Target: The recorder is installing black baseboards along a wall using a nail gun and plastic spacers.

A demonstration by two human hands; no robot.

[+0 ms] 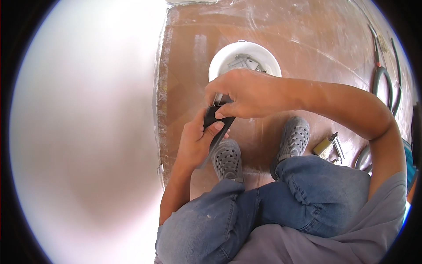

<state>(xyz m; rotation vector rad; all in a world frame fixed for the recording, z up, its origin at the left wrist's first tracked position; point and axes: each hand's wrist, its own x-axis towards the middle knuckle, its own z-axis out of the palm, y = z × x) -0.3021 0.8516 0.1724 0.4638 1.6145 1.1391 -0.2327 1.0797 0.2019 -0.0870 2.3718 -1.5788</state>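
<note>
A long, narrow black object with a silvery metal part at its upper end is held between my two hands. I cannot tell its exact kind. My left hand wraps round its lower part, with the thumb on its face. At the upper end, my right hand grips it with thumb and curled fingers, hiding part of the metal piece. Just beyond the right hand stands a white bucket with several grey pieces inside. My right hand and forearm cover its near rim.
A white wall rises close on my left. My shoes rest on the brown, dust-smeared floor. Right of them lie a yellowish block-like item and a metal piece. Dark hoses lie at the far right.
</note>
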